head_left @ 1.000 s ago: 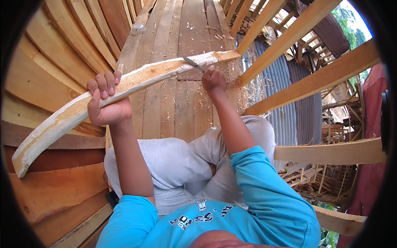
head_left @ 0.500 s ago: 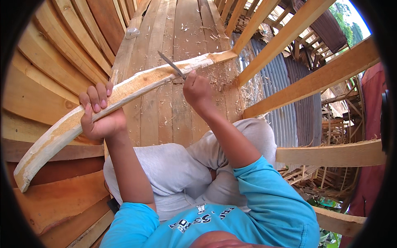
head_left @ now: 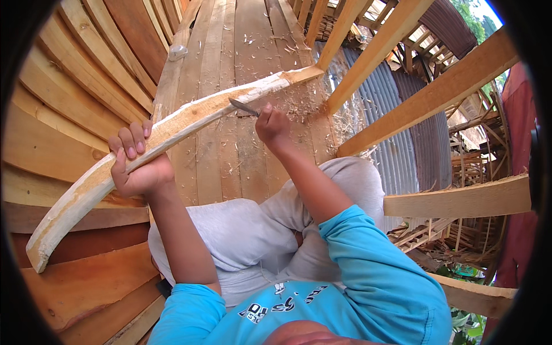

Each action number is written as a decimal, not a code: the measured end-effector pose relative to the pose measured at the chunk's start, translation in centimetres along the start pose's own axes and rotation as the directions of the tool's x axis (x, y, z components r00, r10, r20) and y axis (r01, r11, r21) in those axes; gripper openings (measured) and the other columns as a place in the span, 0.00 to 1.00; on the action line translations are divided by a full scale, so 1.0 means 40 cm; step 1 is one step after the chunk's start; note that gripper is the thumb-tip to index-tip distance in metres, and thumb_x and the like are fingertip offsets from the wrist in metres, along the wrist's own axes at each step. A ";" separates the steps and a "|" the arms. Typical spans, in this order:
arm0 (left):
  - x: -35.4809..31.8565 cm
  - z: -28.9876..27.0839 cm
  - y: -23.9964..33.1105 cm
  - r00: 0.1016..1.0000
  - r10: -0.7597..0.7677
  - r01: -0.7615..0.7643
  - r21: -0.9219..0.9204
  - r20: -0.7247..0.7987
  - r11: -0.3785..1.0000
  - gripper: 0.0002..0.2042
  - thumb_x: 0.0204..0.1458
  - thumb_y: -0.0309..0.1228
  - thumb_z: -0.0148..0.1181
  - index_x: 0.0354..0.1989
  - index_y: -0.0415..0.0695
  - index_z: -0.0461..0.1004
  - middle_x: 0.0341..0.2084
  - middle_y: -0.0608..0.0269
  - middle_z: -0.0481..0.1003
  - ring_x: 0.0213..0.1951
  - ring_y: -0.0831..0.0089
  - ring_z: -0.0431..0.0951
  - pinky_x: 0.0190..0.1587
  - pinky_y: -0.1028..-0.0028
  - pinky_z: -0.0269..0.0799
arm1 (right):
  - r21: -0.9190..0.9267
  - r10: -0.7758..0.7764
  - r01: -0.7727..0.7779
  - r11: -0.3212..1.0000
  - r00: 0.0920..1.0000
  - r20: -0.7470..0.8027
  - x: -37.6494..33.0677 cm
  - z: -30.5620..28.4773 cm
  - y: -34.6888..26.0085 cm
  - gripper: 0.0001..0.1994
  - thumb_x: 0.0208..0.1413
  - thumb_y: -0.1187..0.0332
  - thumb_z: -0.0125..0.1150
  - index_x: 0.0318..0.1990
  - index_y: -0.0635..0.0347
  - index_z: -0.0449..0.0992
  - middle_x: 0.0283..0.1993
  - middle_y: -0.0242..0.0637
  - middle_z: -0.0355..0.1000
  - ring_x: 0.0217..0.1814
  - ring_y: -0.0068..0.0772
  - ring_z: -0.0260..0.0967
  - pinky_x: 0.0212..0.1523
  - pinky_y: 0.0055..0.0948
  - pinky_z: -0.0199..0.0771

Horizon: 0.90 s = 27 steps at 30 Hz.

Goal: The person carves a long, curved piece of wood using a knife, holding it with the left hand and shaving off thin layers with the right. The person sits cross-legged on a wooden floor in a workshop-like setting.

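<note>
A long pale piece of wood [head_left: 201, 111], partly stripped down to a tan face, slants from the lower left up to the far right. My left hand [head_left: 140, 158] is closed around it left of its middle, fingers over the far side and thumb on the near side. In my closed right hand [head_left: 272, 125] is a knife [head_left: 244, 107], its handle hidden by the fingers. The blade points left and lies close to the wood's near edge; whether it touches I cannot tell. The wood's far end rests against an upright post.
Wood shavings [head_left: 253, 57] are scattered over the plank floor [head_left: 215, 144]. Curved boards [head_left: 63, 115] wall the left side. On the right stand wooden posts and rails [head_left: 425, 106], with corrugated metal sheets [head_left: 397, 138] beyond. A small clear container [head_left: 177, 52] sits at the far left of the floor.
My right hand has drawn the knife off the wood's face to its near edge, and the blade has turned from pointing up-left to nearly level. My left hand keeps its hold.
</note>
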<state>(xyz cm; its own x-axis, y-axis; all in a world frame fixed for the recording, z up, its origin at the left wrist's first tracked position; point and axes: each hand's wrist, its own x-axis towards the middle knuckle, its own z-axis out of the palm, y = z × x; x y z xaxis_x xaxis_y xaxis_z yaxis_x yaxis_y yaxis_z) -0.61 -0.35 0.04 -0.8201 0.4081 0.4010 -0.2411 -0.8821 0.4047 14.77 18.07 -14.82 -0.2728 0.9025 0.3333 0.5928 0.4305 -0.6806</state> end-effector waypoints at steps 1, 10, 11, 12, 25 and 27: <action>-0.001 -0.003 0.003 1.000 0.003 -0.003 -0.001 -0.003 1.000 0.10 0.37 0.30 0.49 0.19 0.53 0.52 0.16 0.72 0.54 0.23 0.78 0.56 0.39 0.73 0.57 | 0.047 0.044 -0.045 0.998 0.999 0.028 -0.026 0.009 -0.014 0.28 0.61 0.59 0.33 0.17 0.67 0.74 0.23 0.62 0.70 0.28 0.66 0.69 0.35 0.56 0.69; -0.010 -0.005 0.007 1.000 0.015 -0.014 -0.014 0.010 1.000 0.10 0.37 0.30 0.49 0.19 0.53 0.52 0.16 0.72 0.53 0.23 0.78 0.55 0.37 0.74 0.57 | -0.116 0.158 -0.160 0.980 0.987 -0.024 0.092 -0.053 -0.045 0.28 0.60 0.58 0.34 0.25 0.71 0.78 0.29 0.63 0.73 0.36 0.66 0.72 0.43 0.55 0.71; -0.009 -0.007 0.009 1.000 0.016 -0.016 -0.006 0.004 1.000 0.10 0.37 0.30 0.49 0.19 0.53 0.52 0.16 0.72 0.53 0.23 0.78 0.55 0.37 0.74 0.57 | -0.111 0.209 -0.206 0.972 0.978 0.021 0.087 -0.052 -0.053 0.29 0.61 0.56 0.32 0.26 0.71 0.78 0.31 0.65 0.73 0.39 0.67 0.72 0.46 0.55 0.70; -0.010 -0.005 0.010 1.000 0.018 -0.018 0.002 -0.003 1.000 0.10 0.37 0.30 0.49 0.19 0.53 0.52 0.16 0.72 0.53 0.22 0.78 0.54 0.36 0.74 0.56 | -0.108 0.259 -0.251 0.962 0.964 0.066 0.079 -0.049 -0.061 0.30 0.62 0.55 0.31 0.28 0.72 0.78 0.33 0.67 0.72 0.41 0.68 0.71 0.48 0.54 0.69; 0.003 -0.019 0.010 0.997 0.054 -0.054 0.003 0.049 0.999 0.09 0.39 0.31 0.51 0.21 0.54 0.55 0.14 0.75 0.53 0.21 0.81 0.55 0.35 0.74 0.56 | 0.096 0.278 -0.300 0.949 0.942 0.190 0.096 -0.028 -0.044 0.31 0.62 0.55 0.30 0.33 0.78 0.76 0.38 0.70 0.71 0.49 0.72 0.67 0.53 0.52 0.65; 0.003 -0.007 -0.031 0.996 0.035 -0.033 -0.034 0.080 0.999 0.09 0.39 0.31 0.51 0.21 0.54 0.55 0.14 0.75 0.54 0.21 0.81 0.56 0.35 0.74 0.56 | 0.277 0.226 -0.259 0.925 0.963 0.145 0.145 -0.018 0.046 0.37 0.62 0.39 0.30 0.24 0.67 0.74 0.22 0.49 0.71 0.25 0.51 0.69 0.26 0.44 0.66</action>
<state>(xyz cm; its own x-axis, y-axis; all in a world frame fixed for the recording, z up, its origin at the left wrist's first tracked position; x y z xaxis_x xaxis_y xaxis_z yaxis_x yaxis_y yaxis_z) -0.54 0.72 -0.63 -0.7840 0.3941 0.4796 -0.2316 -0.9025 0.3630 14.84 24.07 -13.68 -0.2386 0.9684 0.0730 0.4088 0.1683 -0.8970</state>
